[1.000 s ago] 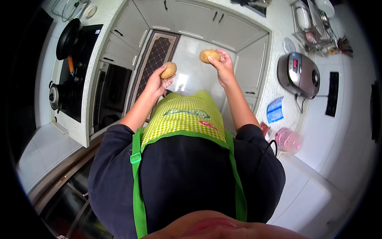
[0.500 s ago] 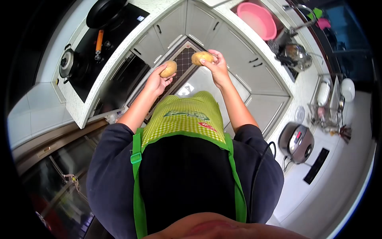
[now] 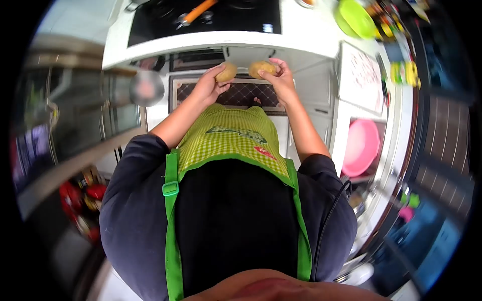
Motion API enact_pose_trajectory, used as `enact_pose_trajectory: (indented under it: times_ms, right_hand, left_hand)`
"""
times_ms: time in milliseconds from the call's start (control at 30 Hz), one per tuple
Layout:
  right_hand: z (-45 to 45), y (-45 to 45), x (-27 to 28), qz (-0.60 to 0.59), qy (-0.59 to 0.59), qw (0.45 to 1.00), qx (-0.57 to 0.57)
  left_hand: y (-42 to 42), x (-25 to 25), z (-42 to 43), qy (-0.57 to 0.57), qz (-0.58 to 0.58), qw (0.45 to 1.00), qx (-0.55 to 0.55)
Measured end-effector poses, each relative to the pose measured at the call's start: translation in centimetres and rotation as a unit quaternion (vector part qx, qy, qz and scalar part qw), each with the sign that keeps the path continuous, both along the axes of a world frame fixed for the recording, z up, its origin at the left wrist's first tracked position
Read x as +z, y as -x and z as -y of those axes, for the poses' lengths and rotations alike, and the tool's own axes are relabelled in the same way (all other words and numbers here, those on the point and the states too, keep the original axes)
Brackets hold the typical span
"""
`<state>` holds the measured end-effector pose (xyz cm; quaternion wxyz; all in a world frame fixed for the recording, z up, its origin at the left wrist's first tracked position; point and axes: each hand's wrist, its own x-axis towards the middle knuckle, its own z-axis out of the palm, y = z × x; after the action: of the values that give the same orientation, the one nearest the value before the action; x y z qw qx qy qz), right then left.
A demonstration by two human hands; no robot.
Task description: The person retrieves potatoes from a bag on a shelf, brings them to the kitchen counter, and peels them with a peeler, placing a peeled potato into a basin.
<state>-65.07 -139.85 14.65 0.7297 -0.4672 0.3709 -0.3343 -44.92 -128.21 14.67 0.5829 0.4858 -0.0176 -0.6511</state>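
In the head view I hold a potato in each hand, out in front of my green checked apron point(image 3: 236, 135). My left hand point(image 3: 208, 88) is closed around the left potato point(image 3: 227, 72), a yellow-brown one. The right potato point(image 3: 261, 68) sits between the thumb and fingers of my right hand point(image 3: 282, 80). A small gap separates the two potatoes. Both are in the air above a dark patterned floor mat point(image 3: 241, 93).
Ahead is a black stove top point(image 3: 241, 22) with an orange handle point(image 3: 200, 12) on it. On the right counter are a white cutting board point(image 3: 360, 78), a green basin point(image 3: 355, 19) and a yellow-green package point(image 3: 404, 74). A pink basin point(image 3: 361, 148) stands in the sink.
My body has turned left, so the stove is now straight ahead and the sink on my right. Both hands still hold their potatoes, now closer together.
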Motion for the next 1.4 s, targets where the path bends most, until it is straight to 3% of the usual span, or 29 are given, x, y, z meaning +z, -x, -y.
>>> enact_pose_trajectory:
  times_ms: [167, 200, 400, 433, 533, 600, 800, 967, 1033, 1067, 1133, 1200, 1267, 1333, 1400]
  right_hand:
    - [6.5, -6.6, 0.7, -0.061, 0.026, 0.984, 0.165]
    - [7.9, -12.7, 3.7, -0.053, -0.01, 0.989, 0.137]
    - [1.9, -24.0, -1.1, -0.145, 0.059, 0.934, 0.323]
    - [10.1, -27.9, 4.5, -0.079, 0.035, 0.962, 0.26]
    - [13.0, -32.7, 5.9, -0.087, 0.044, 0.952, 0.291]
    - [7.6, -37.7, 4.0, -0.108, 0.04, 0.94, 0.323]
    - [9.2, -53.9, 1.2, -0.141, 0.189, 0.935, 0.264]
    - [14.5, -64.2, 2.8, -0.302, 0.284, 0.878, 0.239]
    - [16.5, -68.6, 1.1, -0.387, 0.302, 0.784, 0.38]
    - [16.6, -69.9, 1.2, -0.39, 0.304, 0.784, 0.374]
    - [19.5, -72.1, 1.1, -0.43, 0.393, 0.676, 0.451]
    - [18.3, -74.2, 0.4, -0.439, 0.339, 0.689, 0.466]
    - [17.0, -74.6, 1.3, -0.433, 0.417, 0.633, 0.488]
    - [13.6, -72.7, 8.2, -0.462, 0.363, 0.616, 0.525]
    - [14.5, -72.1, 7.8, -0.501, 0.358, 0.665, 0.423]
  left_hand:
    - [-2.9, 0.9, 1.5, -0.019, 0.023, 0.988, 0.15]
    - [-10.2, 4.8, 3.4, -0.053, 0.039, 0.99, 0.124]
    - [-12.7, -4.7, -8.6, -0.068, -0.085, 0.938, 0.329]
    - [-19.5, 4.4, 0.9, -0.081, -0.002, 0.96, 0.268]
    - [-21.1, 4.3, 2.3, -0.067, -0.018, 0.953, 0.296]
    - [-23.3, 1.0, -4.5, -0.076, -0.045, 0.942, 0.324]
    - [-32.3, 0.8, -9.2, -0.085, -0.013, 0.937, 0.339]
    - [-37.2, 4.6, -9.8, -0.112, 0.006, 0.937, 0.331]
    - [-38.3, 2.8, -12.1, -0.115, -0.006, 0.929, 0.352]
    - [-38.9, 2.4, -12.7, -0.11, -0.008, 0.931, 0.348]
    - [-40.2, 2.4, -10.8, -0.115, -0.003, 0.932, 0.343]
    - [-40.7, 2.5, -11.6, -0.121, -0.01, 0.929, 0.35]
    - [-40.8, 2.4, -12.2, -0.126, -0.016, 0.924, 0.36]
    - [-40.8, 2.7, -12.4, -0.128, -0.011, 0.93, 0.345]
    - [-40.9, 2.2, -10.8, -0.131, -0.01, 0.934, 0.332]
